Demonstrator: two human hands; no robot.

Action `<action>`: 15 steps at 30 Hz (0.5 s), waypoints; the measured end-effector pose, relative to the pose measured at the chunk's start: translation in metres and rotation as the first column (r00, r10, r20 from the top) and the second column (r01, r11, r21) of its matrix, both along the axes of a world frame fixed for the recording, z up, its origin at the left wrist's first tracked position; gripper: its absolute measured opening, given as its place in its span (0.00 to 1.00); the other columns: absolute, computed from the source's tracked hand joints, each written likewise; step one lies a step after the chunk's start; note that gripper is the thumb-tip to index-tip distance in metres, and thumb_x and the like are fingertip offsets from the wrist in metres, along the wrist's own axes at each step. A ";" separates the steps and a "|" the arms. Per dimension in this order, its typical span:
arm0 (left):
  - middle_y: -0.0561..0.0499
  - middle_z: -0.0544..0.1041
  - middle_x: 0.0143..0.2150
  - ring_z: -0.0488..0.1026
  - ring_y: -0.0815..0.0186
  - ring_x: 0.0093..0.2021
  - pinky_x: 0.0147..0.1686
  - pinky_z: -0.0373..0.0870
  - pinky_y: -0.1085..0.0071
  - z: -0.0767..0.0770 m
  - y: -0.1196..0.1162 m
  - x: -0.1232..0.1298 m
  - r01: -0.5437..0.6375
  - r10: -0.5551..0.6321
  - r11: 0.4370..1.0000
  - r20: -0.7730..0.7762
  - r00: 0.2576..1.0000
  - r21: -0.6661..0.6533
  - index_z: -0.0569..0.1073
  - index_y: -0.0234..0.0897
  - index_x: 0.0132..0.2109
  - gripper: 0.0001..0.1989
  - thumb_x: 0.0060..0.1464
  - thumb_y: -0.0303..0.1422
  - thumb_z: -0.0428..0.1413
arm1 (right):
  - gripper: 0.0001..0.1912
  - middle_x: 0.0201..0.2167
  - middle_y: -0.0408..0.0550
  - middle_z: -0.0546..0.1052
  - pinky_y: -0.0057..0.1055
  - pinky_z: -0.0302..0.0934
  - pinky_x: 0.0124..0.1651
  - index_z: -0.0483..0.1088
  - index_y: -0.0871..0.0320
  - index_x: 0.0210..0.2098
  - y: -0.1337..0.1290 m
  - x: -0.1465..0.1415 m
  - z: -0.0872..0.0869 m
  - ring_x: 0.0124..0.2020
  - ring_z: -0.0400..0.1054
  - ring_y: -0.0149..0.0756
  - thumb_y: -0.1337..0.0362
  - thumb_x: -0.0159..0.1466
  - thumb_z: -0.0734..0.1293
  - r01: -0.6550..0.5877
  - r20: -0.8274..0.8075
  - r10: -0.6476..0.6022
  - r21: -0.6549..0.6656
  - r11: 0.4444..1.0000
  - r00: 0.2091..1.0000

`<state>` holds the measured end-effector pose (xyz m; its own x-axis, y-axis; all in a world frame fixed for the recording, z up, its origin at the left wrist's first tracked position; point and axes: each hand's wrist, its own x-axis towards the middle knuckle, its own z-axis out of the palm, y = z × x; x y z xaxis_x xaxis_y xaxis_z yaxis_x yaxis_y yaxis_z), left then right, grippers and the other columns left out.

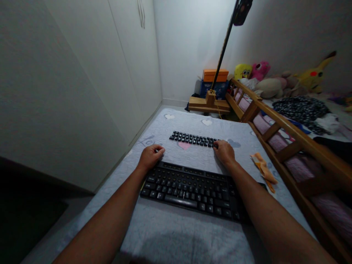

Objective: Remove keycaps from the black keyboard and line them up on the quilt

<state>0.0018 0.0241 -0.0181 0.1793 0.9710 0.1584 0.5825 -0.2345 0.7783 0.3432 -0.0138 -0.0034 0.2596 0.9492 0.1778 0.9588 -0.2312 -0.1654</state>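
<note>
A black keyboard (189, 189) lies on the cloth-covered surface, its lower rows fitted with keys and its upper rows showing bare key sockets. Beyond it, loose black keycaps (192, 139) stand in neat rows. My right hand (224, 153) is at the right end of these rows, thumb and fingers pinched on a keycap. Just past the keyboard's upper left corner, my left hand (150, 157) is closed, fingers curled toward the thumb. Whatever it may hold is hidden. My right forearm covers the keyboard's right end.
An orange-handled tool with an orange wrapping (264, 170) lies to the right. A wooden bed rail (291, 141) borders that side, with plush toys behind. White cabinet doors (90, 73) rise on the left. A wooden stand (209, 104) holds a black pole at the back.
</note>
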 end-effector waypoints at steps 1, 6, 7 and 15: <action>0.48 0.79 0.30 0.72 0.64 0.29 0.31 0.65 0.70 0.001 0.000 0.000 -0.001 0.002 1.000 -0.002 1.000 0.001 0.78 0.33 0.34 0.18 0.50 0.45 0.53 | 0.12 0.44 0.52 0.78 0.29 0.61 0.45 0.76 0.57 0.44 0.000 0.000 0.000 0.44 0.71 0.39 0.66 0.62 0.65 -0.002 0.012 0.002 -0.002 1.000 1.000; 0.48 0.79 0.30 0.72 0.64 0.28 0.31 0.65 0.70 0.000 0.000 0.000 0.002 -0.002 1.000 0.006 1.000 0.005 0.78 0.33 0.34 0.18 0.50 0.45 0.53 | 0.12 0.44 0.51 0.77 0.28 0.61 0.44 0.76 0.56 0.44 -0.002 0.000 0.001 0.44 0.70 0.39 0.65 0.63 0.64 -0.018 0.053 0.019 -0.007 1.000 0.998; 0.48 0.79 0.30 0.72 0.64 0.28 0.31 0.65 0.70 -0.001 0.001 0.000 0.004 -0.004 1.000 0.009 1.000 0.006 0.78 0.33 0.34 0.18 0.50 0.45 0.53 | 0.12 0.44 0.51 0.77 0.28 0.60 0.44 0.76 0.56 0.44 -0.003 0.000 0.002 0.44 0.70 0.38 0.65 0.63 0.64 -0.022 0.058 0.022 -0.011 1.000 0.998; 0.49 0.79 0.30 0.72 0.65 0.28 0.31 0.65 0.70 -0.002 0.001 0.000 0.012 -0.011 1.000 0.016 1.000 -0.008 0.78 0.34 0.34 0.18 0.50 0.45 0.53 | 0.14 0.44 0.51 0.76 0.27 0.60 0.42 0.76 0.56 0.46 -0.004 -0.002 0.003 0.43 0.70 0.38 0.65 0.64 0.62 -0.043 0.097 0.047 -0.043 0.998 0.994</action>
